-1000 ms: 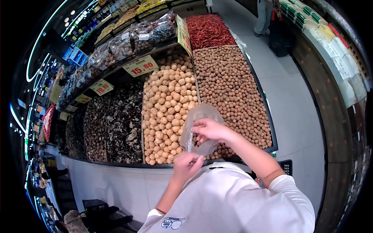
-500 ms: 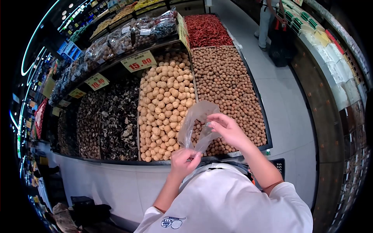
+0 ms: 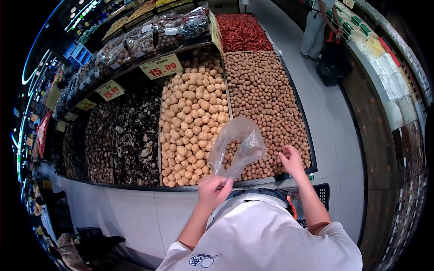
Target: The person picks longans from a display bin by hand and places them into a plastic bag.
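Observation:
A clear plastic bag [image 3: 238, 144] hangs with its mouth wide apart over the front of the bins. My left hand [image 3: 214, 190] is closed on the bag's near edge. To the right of the bag, my right hand [image 3: 293, 161] is free of it, fingers apart, above the front corner of a bin of small round brown nuts or dried fruit [image 3: 266, 99]. I cannot tell whether its fingertips touch them. Pale walnuts [image 3: 194, 117] fill the bin to the left, partly seen behind the bag.
Dried red chillies [image 3: 239, 32] lie at the back. Dark dried fungus [image 3: 138, 140] fills a bin on the left, below price signs [image 3: 161, 66] and packaged goods [image 3: 156, 36]. A person [image 3: 316, 29] with a black basket [image 3: 333, 65] stands in the right aisle. Another basket [image 3: 322, 195] is beside me.
My right hand has let go of the bag's rim and moved right and down. My left hand keeps its hold. The other person's basket has shifted slightly.

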### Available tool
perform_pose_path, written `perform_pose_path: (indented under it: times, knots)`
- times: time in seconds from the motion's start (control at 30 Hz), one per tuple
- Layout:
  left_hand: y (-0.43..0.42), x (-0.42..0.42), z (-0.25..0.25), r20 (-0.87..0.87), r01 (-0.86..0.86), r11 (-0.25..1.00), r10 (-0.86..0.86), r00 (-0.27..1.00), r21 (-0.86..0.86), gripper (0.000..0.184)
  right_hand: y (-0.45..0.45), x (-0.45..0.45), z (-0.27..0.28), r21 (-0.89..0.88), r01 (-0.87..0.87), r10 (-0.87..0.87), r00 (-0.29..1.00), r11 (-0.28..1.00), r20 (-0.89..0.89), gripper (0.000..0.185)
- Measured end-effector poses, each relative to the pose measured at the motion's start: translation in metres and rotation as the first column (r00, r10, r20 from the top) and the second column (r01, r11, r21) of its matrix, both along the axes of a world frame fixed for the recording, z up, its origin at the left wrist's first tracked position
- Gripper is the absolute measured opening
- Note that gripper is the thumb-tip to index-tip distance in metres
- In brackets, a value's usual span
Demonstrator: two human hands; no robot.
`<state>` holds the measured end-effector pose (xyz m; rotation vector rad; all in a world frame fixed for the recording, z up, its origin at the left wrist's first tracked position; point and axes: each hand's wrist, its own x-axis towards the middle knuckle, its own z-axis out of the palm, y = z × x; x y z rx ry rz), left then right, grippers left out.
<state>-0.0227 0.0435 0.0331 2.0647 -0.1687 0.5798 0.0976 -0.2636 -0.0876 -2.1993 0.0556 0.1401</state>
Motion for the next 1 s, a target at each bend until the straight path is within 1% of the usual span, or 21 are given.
perform_pose_path:
  times: [0.03,0.1,0.13,0.17,0.23,0.27,0.3,0.37,0.4,0.43,0.5,0.57,0.63,0.67,0.73,0.77,0.83,1.0]
  knots:
    - [0.001,0.0,-0.001,-0.016,0.004,1.0,-0.004,1.0,-0.001,0.014,0.005,0.004,0.005,-0.001,0.0,0.0,1.0,1.0,-0.003,0.041]
    - [0.003,0.0,-0.002,-0.032,0.007,1.0,-0.007,0.999,-0.003,0.013,0.012,0.015,0.011,-0.226,-0.02,0.045,0.993,0.974,0.107,0.044]
    - [0.004,0.0,-0.002,-0.029,0.016,1.0,-0.016,0.999,0.0,0.013,0.016,0.02,0.011,-0.228,-0.022,0.047,0.994,0.973,0.103,0.051]
    - [0.005,0.0,-0.002,-0.027,0.024,1.0,-0.024,0.999,0.003,0.013,0.021,0.026,0.012,-0.228,-0.023,0.047,0.994,0.973,0.102,0.051]
    - [0.005,0.001,-0.001,-0.026,0.032,1.0,-0.032,0.999,0.0,0.014,0.029,0.04,0.012,-0.334,-0.018,0.085,0.978,0.942,0.189,0.056]
    - [0.005,0.001,-0.001,-0.022,0.039,0.999,-0.039,0.999,-0.003,0.014,0.031,0.049,0.013,-0.349,-0.073,0.125,0.984,0.934,0.128,0.064]
    - [0.006,0.002,0.0,-0.021,0.038,0.999,-0.039,0.999,-0.006,0.014,0.034,0.057,0.014,-0.351,-0.073,0.126,0.984,0.933,0.129,0.064]
    - [0.007,0.002,0.002,-0.051,0.053,0.999,-0.053,0.997,0.0,0.014,0.048,0.07,0.024,-0.453,-0.082,0.162,0.977,0.888,0.14,0.073]
    - [0.008,0.003,0.003,-0.049,0.052,0.999,-0.052,0.997,-0.004,0.014,0.053,0.076,0.029,-0.498,-0.105,0.166,0.983,0.861,0.08,0.08]
    - [0.008,0.003,0.003,-0.043,0.061,0.998,-0.061,0.997,-0.002,0.015,0.054,0.083,0.027,-0.502,-0.104,0.167,0.982,0.858,0.082,0.08]
    - [0.01,0.005,0.001,-0.034,0.069,0.998,-0.069,0.997,-0.005,0.015,0.059,0.098,0.012,-0.556,-0.096,0.135,0.99,0.826,0.03,0.084]
    - [0.011,0.006,-0.004,-0.009,0.082,0.997,-0.082,0.997,0.003,0.015,0.062,0.105,0.01,-0.56,-0.088,0.136,0.99,0.824,0.044,0.081]
    - [0.012,0.008,-0.004,0.004,0.095,0.995,-0.095,0.996,-0.016,0.015,0.066,0.109,0.01,-0.55,-0.094,0.12,0.993,0.83,0.011,0.073]
    - [0.012,0.01,-0.003,0.015,0.113,0.993,-0.112,0.994,-0.03,0.015,0.067,0.11,0.012,-0.554,-0.097,0.125,0.992,0.827,0.013,0.073]
    - [0.014,0.011,-0.007,0.021,0.125,0.992,-0.125,0.992,-0.03,0.016,0.07,0.108,0.014,-0.573,-0.139,0.166,0.986,0.808,-0.005,0.059]
    - [0.015,0.012,-0.007,0.023,0.142,0.989,-0.142,0.99,-0.028,0.016,0.071,0.108,0.016,-0.574,-0.14,0.169,0.986,0.806,-0.004,0.059]
    - [0.015,0.015,-0.007,0.031,0.154,0.988,-0.153,0.988,-0.029,0.016,0.073,0.107,0.017,-0.524,-0.142,0.152,0.988,0.84,-0.024,0.051]
    - [0.018,0.024,-0.008,0.046,0.19,0.982,-0.189,0.981,-0.009,0.017,0.067,0.112,-0.002,-0.495,-0.154,0.202,0.978,0.855,0.046,0.049]
